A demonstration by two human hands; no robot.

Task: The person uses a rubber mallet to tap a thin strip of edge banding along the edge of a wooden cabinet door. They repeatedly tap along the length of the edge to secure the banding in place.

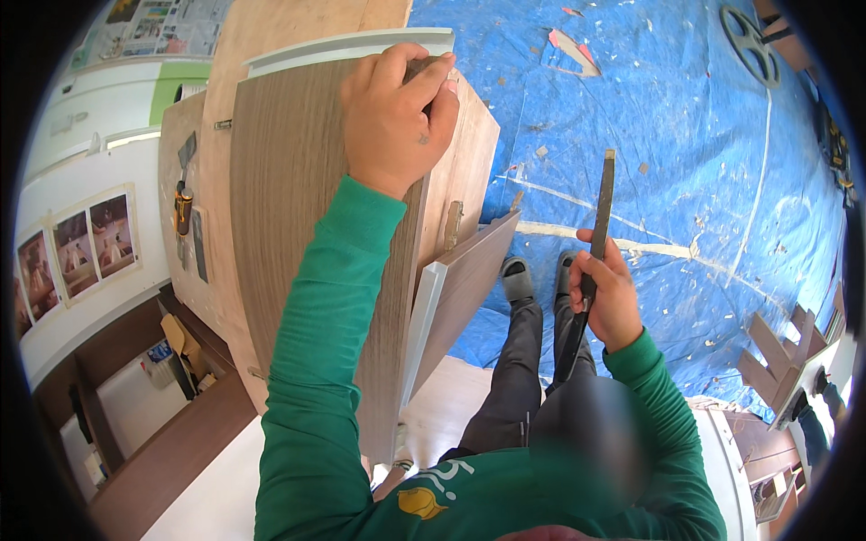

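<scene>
My left hand [397,117] bends its fingers over the upper corner of a brown wood-grain panel [289,180], beside a pale metal edge strip [352,50]. A dark brown bit shows between thumb and fingers; I cannot tell whether it is the panel's corner or a separate piece. In my right hand [613,298] is a long, flat, dark file [603,203], its lighter tip up and its black handle toward my body. The file is apart from the panel. Bare plywood [465,153] forms the side next to the panel.
A second brown panel [474,279] with a pale edge profile leans against the plywood side. Blue sheeting [667,117] covers the floor around my slippered feet [519,281]. Brown shelving [171,442] stands at left. Brown boards [785,361] lie at right.
</scene>
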